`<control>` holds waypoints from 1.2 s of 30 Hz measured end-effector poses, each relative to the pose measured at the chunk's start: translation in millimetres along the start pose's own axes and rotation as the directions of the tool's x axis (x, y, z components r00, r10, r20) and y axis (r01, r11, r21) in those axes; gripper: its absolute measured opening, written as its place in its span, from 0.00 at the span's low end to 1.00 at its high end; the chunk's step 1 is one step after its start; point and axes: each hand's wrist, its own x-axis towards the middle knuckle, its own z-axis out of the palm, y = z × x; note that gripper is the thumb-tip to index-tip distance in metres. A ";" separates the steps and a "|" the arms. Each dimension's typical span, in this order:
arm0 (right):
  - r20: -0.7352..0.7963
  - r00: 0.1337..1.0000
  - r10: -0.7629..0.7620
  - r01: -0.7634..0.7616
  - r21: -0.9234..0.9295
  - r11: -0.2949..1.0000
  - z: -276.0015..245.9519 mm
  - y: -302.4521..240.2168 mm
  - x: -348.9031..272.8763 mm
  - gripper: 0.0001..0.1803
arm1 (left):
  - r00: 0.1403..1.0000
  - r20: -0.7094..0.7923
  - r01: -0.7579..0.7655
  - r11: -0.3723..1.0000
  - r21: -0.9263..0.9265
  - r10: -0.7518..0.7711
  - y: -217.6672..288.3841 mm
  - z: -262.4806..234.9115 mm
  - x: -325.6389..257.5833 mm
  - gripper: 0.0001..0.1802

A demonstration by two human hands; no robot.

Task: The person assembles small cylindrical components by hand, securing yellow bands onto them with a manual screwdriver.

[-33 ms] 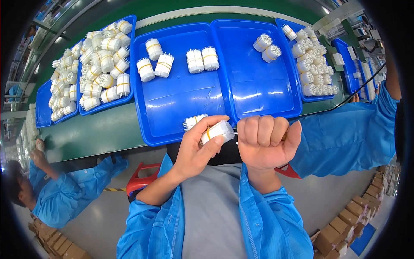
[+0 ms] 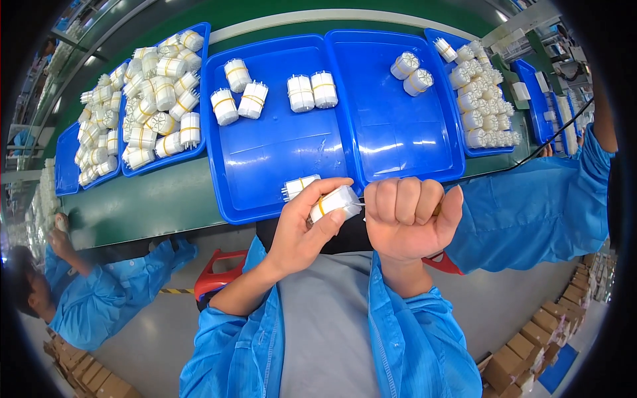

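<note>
My left hand (image 2: 302,229) is closed around a white cylindrical bundle (image 2: 336,203) with a yellow band, tilted just beyond the near edge of the left blue tray. My right hand (image 2: 411,217) makes a fist around a tool with a thin metal shaft (image 2: 359,203). The shaft reaches the bundle's right end; whether it goes inside cannot be made out. Most of the tool's handle is hidden in the fist. Behind my left fingers, another banded bundle (image 2: 300,186) lies in the near part of the left blue tray (image 2: 265,166).
Several bundles lie farther back in that tray. The adjoining blue tray (image 2: 398,142) has two bundles (image 2: 411,73). Heaped trays stand left (image 2: 159,89) and right (image 2: 481,99). Co-workers in blue sleeves are at left (image 2: 99,298) and right (image 2: 537,205). A red stool (image 2: 215,275) stands below the table.
</note>
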 end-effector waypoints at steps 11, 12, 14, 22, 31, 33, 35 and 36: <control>-0.079 0.984 0.160 -0.156 0.061 0.986 -8.6 7.6 2.2 0.30 | 0.957 0.035 -0.280 0.892 0.354 0.287 -16.1 -8.9 9.9 0.21; -0.077 0.984 0.162 -0.157 0.063 0.986 -7.5 7.0 3.5 0.30 | 0.957 0.032 -0.280 0.892 0.355 0.288 -13.9 -7.5 8.7 0.21; -0.109 0.990 0.087 -0.077 0.097 0.992 -2.2 4.3 8.0 0.31 | 0.998 0.062 0.024 0.993 -0.118 -0.016 -7.1 -3.9 4.7 0.22; -0.105 0.994 0.007 0.004 0.107 0.994 -8.5 -8.7 5.0 0.31 | 0.997 0.009 0.069 0.923 -0.379 -0.071 -7.5 -5.4 4.2 0.25; -0.057 0.998 0.020 -0.016 0.071 0.997 -1.5 0.6 -1.0 0.30 | 0.995 0.081 0.086 0.912 -0.401 -0.058 -9.4 -6.5 2.0 0.26; -0.045 0.999 0.007 -0.004 0.057 0.998 -2.3 -0.6 -2.1 0.30 | 0.994 0.095 0.088 0.901 -0.425 -0.052 -10.9 -7.0 1.7 0.28; -0.033 0.999 -0.006 0.008 0.044 0.999 -3.9 -1.3 -3.4 0.30 | 0.995 0.077 -0.029 0.928 -0.371 0.062 -13.6 -6.9 1.0 0.29; -0.036 0.999 -0.018 0.020 0.039 0.999 -4.5 -1.8 -3.6 0.30 | 0.995 0.079 -0.028 0.928 -0.371 0.062 -13.9 -6.8 0.4 0.29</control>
